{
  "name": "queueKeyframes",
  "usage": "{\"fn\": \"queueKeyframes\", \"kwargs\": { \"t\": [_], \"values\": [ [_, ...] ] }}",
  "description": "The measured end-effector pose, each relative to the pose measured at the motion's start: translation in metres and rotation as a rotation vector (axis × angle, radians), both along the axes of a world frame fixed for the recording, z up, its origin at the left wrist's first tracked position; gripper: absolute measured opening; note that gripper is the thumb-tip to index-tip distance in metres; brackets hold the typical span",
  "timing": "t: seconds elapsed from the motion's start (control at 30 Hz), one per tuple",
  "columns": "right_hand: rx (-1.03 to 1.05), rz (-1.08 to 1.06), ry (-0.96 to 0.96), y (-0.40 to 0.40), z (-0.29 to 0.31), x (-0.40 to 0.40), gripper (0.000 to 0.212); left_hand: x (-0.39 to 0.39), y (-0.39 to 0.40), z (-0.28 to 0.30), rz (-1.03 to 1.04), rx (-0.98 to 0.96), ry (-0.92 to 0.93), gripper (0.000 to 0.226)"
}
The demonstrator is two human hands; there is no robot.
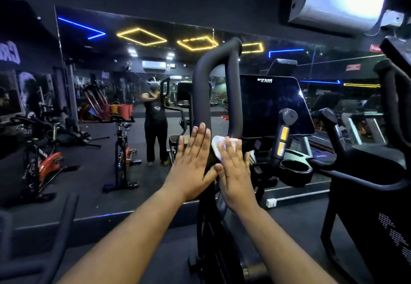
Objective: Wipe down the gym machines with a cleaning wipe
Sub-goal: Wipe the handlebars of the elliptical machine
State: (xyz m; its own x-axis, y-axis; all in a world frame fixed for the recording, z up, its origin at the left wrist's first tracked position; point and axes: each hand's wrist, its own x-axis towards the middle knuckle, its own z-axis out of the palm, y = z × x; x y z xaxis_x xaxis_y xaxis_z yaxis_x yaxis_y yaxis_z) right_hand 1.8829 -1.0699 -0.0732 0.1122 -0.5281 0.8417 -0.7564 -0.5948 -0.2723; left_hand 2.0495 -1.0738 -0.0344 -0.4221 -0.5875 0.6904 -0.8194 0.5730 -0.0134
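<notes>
The cleaning wipe (217,148), white and crumpled, is lying against the lower part of the black looped handlebar (216,83) of an elliptical machine, at the centre of the view. The right hand (233,172) is pressing it onto the bar with straight, slightly spread fingers; part of the wipe is peeking out above and to the left of the fingertips. The left hand (192,163) is resting flat on the bar's left leg, just beside the right hand, its fingers straight and close together and holding nothing; the two thumbs are meeting below the wipe.

Just right of the loop, the machine's dark console screen (273,106) is showing a small white logo along its top. Below and to its right, a short grip with yellow bands (283,137) is standing above a round black cup holder (294,167).

Behind the machine, a wall mirror (133,83) is reflecting the person, spin bikes, and yellow and blue ceiling light strips. A white air conditioner (335,6) is hanging on the wall at upper right.
</notes>
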Motion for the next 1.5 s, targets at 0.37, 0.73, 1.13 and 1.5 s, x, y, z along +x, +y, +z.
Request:
{"fn": "queueKeyframes", "kwargs": {
  "t": [0.37, 0.73, 1.13, 1.5],
  "values": [
    [0.032, 0.208, -0.331, 0.051, -0.024, 0.051, 0.039, 0.015, 0.040, -0.032, -0.295, 0.483, 0.687, 0.078],
    [0.177, 0.234, -0.644, 0.094, -0.082, 0.120, 0.040, 0.062, 0.089, -0.073, -0.393, 0.876, 1.278, 0.017],
    [0.609, 0.333, -0.903, 0.030, -0.072, 0.141, 0.007, 0.097, 0.010, -0.082, -0.270, 0.890, 1.151, 0.020],
    [0.366, 0.230, -1.239, -0.096, -0.080, 0.152, 0.007, 0.089, -0.113, -0.074, -0.307, 0.924, 1.197, 0.014]
  ]
}}
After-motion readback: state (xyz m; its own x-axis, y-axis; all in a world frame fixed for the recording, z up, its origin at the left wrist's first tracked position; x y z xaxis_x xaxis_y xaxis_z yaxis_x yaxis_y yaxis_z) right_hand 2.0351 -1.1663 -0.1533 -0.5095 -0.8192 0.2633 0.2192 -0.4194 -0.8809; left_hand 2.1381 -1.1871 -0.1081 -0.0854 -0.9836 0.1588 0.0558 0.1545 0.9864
